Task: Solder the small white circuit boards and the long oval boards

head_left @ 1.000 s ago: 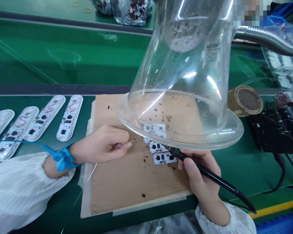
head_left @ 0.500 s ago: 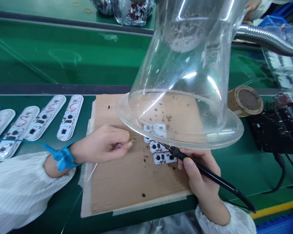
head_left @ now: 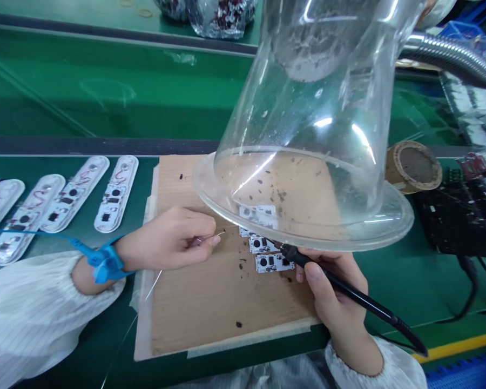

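My right hand point(head_left: 340, 292) grips a black soldering iron point(head_left: 348, 289), its tip pointing left over small white circuit boards point(head_left: 269, 263) lined up on a brown cardboard sheet point(head_left: 198, 308). Whether the tip touches a board I cannot tell. Left of the boards, my left hand point(head_left: 182, 237) is closed in a pinch on thin solder wire point(head_left: 154, 283). A short end of the wire pokes out past the fingertips, apart from the boards, and the rest trails down toward the front edge. A blue wrist strap point(head_left: 105, 263) circles my left wrist.
A clear fume hood point(head_left: 308, 162) on a flexible metal duct point(head_left: 449, 56) hangs over the boards and partly covers them. Several white housings point(head_left: 116, 194) with boards and red wires lie at left. A round brown container point(head_left: 415, 166) and a black device point(head_left: 461, 216) stand at right.
Both hands, the soldering iron and the wire stay almost in place. The hood and the things at right appear shifted slightly to the right in the view.
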Tool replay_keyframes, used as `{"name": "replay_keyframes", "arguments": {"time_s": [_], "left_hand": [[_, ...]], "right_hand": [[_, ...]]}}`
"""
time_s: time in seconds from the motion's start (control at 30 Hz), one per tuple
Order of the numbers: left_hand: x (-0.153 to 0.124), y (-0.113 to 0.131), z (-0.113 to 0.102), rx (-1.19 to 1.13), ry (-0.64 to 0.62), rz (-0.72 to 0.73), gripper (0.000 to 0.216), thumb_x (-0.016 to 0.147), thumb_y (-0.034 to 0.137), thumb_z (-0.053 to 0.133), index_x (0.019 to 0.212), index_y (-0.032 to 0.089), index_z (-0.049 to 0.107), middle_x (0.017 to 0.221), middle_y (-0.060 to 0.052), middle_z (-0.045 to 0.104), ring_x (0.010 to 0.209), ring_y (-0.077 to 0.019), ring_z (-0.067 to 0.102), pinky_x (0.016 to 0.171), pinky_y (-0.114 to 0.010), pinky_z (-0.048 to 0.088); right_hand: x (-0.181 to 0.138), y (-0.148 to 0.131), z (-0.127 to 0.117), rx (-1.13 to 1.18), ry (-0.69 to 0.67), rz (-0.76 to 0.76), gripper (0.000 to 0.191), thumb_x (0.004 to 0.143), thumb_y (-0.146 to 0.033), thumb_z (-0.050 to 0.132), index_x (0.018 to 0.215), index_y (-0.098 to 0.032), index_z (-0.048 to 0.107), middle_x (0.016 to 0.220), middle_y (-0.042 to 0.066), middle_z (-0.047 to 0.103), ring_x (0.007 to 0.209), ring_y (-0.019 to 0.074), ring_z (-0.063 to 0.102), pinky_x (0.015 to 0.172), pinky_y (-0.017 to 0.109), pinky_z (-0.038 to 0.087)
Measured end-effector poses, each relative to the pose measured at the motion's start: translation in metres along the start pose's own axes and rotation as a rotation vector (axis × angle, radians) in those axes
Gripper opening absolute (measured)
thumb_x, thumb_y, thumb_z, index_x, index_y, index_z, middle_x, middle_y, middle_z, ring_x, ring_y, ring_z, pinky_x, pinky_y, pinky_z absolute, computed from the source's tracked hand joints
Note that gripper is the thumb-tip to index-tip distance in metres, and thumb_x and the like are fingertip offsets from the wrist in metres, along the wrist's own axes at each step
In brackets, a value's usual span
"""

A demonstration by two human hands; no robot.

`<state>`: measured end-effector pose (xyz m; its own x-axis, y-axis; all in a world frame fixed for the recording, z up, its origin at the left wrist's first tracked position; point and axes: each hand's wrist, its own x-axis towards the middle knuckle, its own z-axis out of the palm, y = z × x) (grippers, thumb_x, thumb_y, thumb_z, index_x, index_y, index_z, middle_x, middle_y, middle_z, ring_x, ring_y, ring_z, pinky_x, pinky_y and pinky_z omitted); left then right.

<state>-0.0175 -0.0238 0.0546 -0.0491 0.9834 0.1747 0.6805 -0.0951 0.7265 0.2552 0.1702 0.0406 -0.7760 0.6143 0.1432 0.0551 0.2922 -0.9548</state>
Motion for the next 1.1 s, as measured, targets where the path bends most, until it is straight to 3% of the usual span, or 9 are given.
{"name": "replay_keyframes", "arguments": {"time_s": [0.53,1.1], "left_hand": [[-0.0005,0.0012,0.0017,-0.030,0.020,-0.014,0.039,0.108,0.028,0.054,0.071,0.022,0.046,0.059,0.004,0.049,0.054,-0.0127,0.050,0.058,-0.023,0.046],[-0.0070,-0.0047,0.0065,-0.019,0.036,-0.050,0.040,0.109,0.035,0.054,0.071,0.022,0.053,0.062,0.002,0.055,0.058,-0.0132,0.055,0.061,-0.023,0.050]], "right_hand": [[0.0050,-0.0051,0.0022,-0.063,-0.047,-0.026,0.010,0.106,-0.029,0.074,0.115,-0.027,0.076,0.088,0.001,0.077,0.063,0.0129,0.069,0.066,0.024,0.064],[0.0065,-0.0065,0.0044,-0.043,-0.055,-0.031,0.008,0.107,-0.030,0.072,0.114,-0.027,0.075,0.088,0.001,0.078,0.064,0.0129,0.070,0.061,0.022,0.062]]}}
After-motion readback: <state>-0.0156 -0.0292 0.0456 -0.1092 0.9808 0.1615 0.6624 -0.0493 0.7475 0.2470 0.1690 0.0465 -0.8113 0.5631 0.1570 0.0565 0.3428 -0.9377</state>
